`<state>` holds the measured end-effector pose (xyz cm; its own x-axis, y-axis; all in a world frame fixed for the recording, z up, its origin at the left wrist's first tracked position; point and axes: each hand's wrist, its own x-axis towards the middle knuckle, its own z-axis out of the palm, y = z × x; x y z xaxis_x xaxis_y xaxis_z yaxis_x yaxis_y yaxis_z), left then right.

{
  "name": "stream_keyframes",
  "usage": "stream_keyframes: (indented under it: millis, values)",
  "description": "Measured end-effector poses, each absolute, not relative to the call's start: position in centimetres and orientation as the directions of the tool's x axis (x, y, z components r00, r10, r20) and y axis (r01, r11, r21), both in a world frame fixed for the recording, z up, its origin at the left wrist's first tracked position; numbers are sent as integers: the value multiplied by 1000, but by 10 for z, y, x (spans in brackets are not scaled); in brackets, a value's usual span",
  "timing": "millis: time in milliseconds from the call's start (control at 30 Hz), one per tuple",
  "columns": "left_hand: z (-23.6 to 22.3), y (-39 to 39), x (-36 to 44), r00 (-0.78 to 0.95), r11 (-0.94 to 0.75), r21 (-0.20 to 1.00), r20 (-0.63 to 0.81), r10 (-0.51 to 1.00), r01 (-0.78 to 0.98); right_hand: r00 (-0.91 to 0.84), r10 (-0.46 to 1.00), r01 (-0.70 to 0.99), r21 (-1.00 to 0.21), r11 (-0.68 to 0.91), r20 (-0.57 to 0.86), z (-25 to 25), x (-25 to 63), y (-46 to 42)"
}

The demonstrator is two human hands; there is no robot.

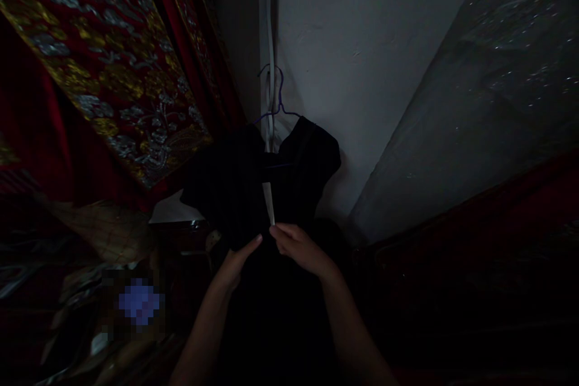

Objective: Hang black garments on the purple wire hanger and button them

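A black short-sleeved garment [235,175] hangs on a blue wire hanger [277,102] against a white wall. Its front is parted, and a narrow pale strip [268,200] shows in the gap. My left hand [237,262] grips the left edge of the dark cloth just below the gap, thumb stretched toward the middle. My right hand [298,247] pinches the cloth at the lower end of the pale strip, fingers curled. The two hands nearly touch. The lower part of the garment is lost in darkness.
Red fabric with gold and silver embroidery [113,66] hangs at the left. A glittery grey cloth [474,108] slopes down on the right over a dark red surface [497,211]. Cluttered objects, partly blurred, lie at the lower left [104,289]. The room is very dim.
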<state>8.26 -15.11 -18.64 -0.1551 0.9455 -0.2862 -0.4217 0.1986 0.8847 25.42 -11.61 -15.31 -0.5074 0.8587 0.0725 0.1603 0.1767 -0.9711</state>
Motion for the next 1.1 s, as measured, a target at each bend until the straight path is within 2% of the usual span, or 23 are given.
stream_keyframes:
  millis: [100, 167, 267, 333, 400, 500, 600, 700, 767, 833, 933, 1033, 1100]
  values:
    - [-186, -151, 83, -266, 126, 916, -239, 934, -381, -475, 879, 237, -956, 172, 40, -154, 263, -120]
    - [-183, -150, 84, -285, 108, 923, -223, 932, -369, -414, 907, 255, -945, 204, 84, -153, 269, -119]
    - [-179, -149, 84, -275, 123, 907, -248, 929, -403, -235, 950, 223, -941, 256, 203, -154, 275, -113]
    - [-177, -149, 83, -250, 163, 886, -292, 923, -433, -113, 969, 214, -947, 239, 219, -159, 275, -108]
    - [-177, -151, 82, -207, 199, 874, -316, 926, -443, -114, 983, 249, -954, 167, 142, -166, 272, -105]
    - [-177, -155, 84, -131, 237, 877, -317, 939, -418, -216, 976, 321, -945, 57, -15, -177, 260, -104]
    - [-180, -156, 87, -103, 247, 884, -311, 945, -397, -211, 973, 334, -942, -21, -97, -182, 249, -104]
    - [-189, -147, 82, -132, 252, 872, -333, 934, -419, -170, 970, 356, -929, -102, -172, -180, 248, -103]
    - [-196, -134, 73, -248, 193, 881, -322, 913, -432, -146, 967, 372, -917, -143, -210, -179, 252, -103]
    - [-204, -120, 63, -446, 49, 927, -225, 866, -373, -125, 967, 370, -915, -162, -221, -179, 256, -105]
    - [-218, -109, 55, -697, -196, 978, 89, 711, -75, -101, 975, 331, -931, -155, -198, -186, 258, -110]
    - [-235, -118, 64, -732, -286, 916, 397, 554, 281, -71, 978, 264, -949, -171, -196, -195, 255, -115]
    - [-247, -130, 79, -642, -300, 859, 510, 573, 415, -53, 975, 218, -955, -200, -217, -199, 252, -118]
